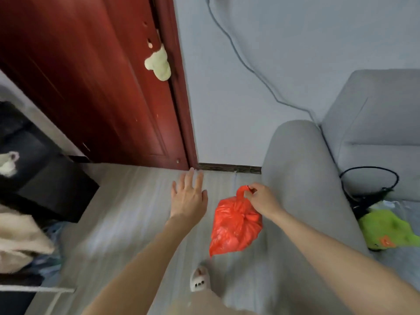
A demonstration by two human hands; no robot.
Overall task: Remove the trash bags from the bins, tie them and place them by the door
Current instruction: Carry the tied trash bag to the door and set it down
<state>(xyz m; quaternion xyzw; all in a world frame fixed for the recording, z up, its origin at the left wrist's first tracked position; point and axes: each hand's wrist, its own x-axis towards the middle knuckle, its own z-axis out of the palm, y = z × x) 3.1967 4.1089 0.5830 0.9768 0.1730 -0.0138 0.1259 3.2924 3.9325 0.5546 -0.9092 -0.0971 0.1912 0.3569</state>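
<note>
right hand (261, 198) pinching the handle loop of a tied red trash bag (235, 226), bag dangling just below the pinch, left hand (189, 196) spread flat, holding nothing, dark red door (95, 87) beyond

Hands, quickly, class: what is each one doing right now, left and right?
Left hand: open, fingers spread, holding nothing.
Right hand: pinches the handle loop of the tied red trash bag, which hangs above the floor.

I see a pale wood-grain plank floor (127, 214) carrying a grey fabric sofa (302, 183) and a black cabinet (47, 178).
</note>
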